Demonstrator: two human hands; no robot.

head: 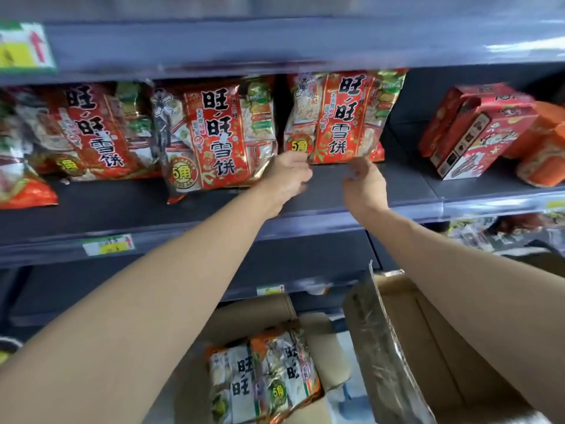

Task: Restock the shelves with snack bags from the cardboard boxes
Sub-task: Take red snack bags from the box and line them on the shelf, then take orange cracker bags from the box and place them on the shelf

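Observation:
Three red snack bags with black characters stand on the middle shelf (336, 191). The right bag (342, 117) stands upright, and both hands are at its bottom edge. My left hand (287, 175) pinches its lower left corner. My right hand (363, 179) touches its lower right edge with the fingers curled. The middle bag (214, 136) leans just left of my left hand, and another bag (88, 130) stands further left. Below, an open cardboard box (253, 313) holds more of the same bags (266, 374).
Red boxes (470, 130) and orange packets (544, 151) lie on the shelf at the right. A second open cardboard box (428, 347) with a silvery flap stands at the lower right. The shelf above (275, 47) hangs low over the bags. Yellow price tags (110, 244) mark the shelf edges.

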